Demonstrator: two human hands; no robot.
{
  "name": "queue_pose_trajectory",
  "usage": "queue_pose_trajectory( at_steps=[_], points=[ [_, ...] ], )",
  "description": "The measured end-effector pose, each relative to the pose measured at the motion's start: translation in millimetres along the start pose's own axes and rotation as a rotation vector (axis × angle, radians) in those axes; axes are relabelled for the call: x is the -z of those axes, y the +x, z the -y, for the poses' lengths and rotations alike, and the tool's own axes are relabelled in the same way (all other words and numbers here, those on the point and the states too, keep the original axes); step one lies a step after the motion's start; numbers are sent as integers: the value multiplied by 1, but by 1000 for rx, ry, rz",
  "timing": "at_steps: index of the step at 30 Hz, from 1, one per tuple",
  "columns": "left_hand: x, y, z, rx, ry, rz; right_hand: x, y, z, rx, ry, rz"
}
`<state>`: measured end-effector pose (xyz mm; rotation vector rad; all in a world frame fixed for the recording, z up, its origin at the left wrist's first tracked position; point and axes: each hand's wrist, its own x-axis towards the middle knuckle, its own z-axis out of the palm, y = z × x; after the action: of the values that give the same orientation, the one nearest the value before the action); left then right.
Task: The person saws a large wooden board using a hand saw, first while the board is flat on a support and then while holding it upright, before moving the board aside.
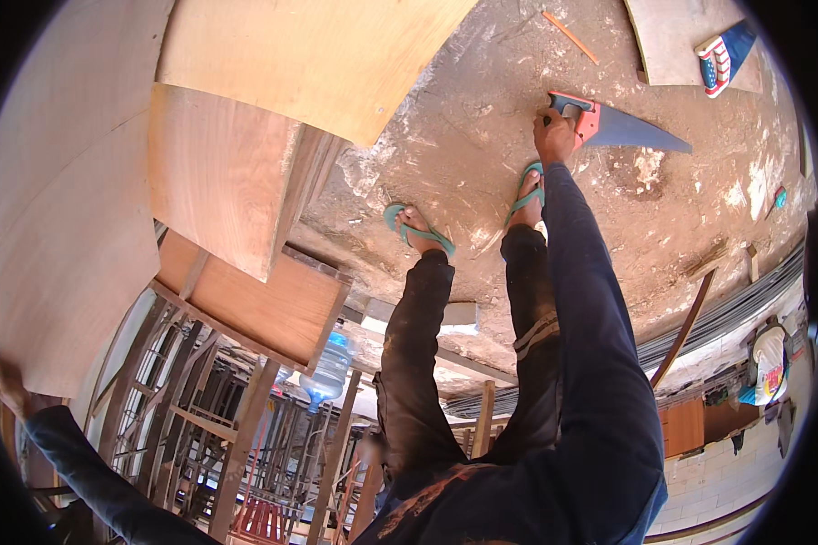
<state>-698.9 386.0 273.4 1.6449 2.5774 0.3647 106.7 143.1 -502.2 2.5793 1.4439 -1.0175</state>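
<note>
My right hand (554, 138) is closed round the handle of a handsaw (631, 130) with an orange and black grip. The saw's dark blade points to the right, low over the dirt floor by my right foot. At the far left, my left hand (8, 381) lies against the lower edge of a large plywood sheet (64, 209), fingers stretched out and partly in shadow. Beside that sheet are a lighter plywood panel (309, 54) and a reddish wooden board (218, 168) on stacked pieces.
A second saw (727, 59) with a patterned handle lies on a pale board (677, 36) at the far right. An orange stick (570, 36) lies on the floor. A wood-framed panel (255, 295), a blue water bottle (327, 368) and bundled dark rods (727, 318) are nearer.
</note>
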Motion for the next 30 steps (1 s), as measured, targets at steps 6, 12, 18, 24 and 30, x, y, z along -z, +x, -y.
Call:
queue_pose_trajectory(
  at_steps=[6,12,18,24,30],
  points=[
    [-76,-49,-34,-173,-126,151,73,-84,-11,164,-31,-468],
    [-86,-88,-119,-291,201,53,227,-192,0,128,208,-554],
    [-88,-86,-145,-277,221,122,362,-278,24,260,409,-822],
    [-89,-94,-149,-328,118,58,466,-374,126,45,1042,-397],
    [-76,-106,-146,-253,115,160,528,-459,280,7,1277,-366]
  ],
)
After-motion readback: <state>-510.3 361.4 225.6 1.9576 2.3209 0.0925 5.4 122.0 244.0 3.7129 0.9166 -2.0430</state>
